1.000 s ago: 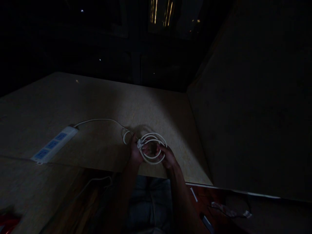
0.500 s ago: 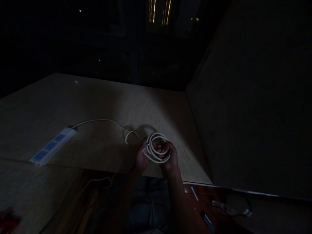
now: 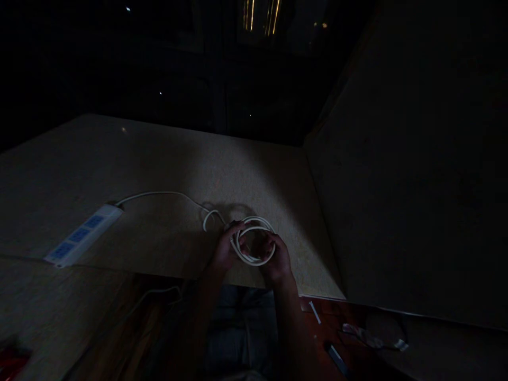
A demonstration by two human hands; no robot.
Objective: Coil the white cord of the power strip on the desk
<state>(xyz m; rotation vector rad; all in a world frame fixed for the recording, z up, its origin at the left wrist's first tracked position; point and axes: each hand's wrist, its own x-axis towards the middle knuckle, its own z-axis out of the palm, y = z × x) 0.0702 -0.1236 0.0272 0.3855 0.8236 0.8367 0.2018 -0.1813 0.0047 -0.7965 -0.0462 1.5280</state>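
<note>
A coiled white power cord is held between my two hands, over the near edge of the tabletop. My left hand closes round the left side of the loops, its thumb lying over them. On the right side, my right hand grips the same coil with curled fingers. From the coil the cord runs left through a small loose loop and across the table to a white power strip with blue socket panels. Dim light hides parts of my fingers.
The pale tabletop meets a dark upright panel on the right. Dark window panes stand behind it. Below at right, a reddish surface bears a white stick, a dark slim object and a cable.
My left hand has shifted slightly, its thumb now over the coil's left side. The loops lie closer together and rounder. The power strip stays in place on the table.
</note>
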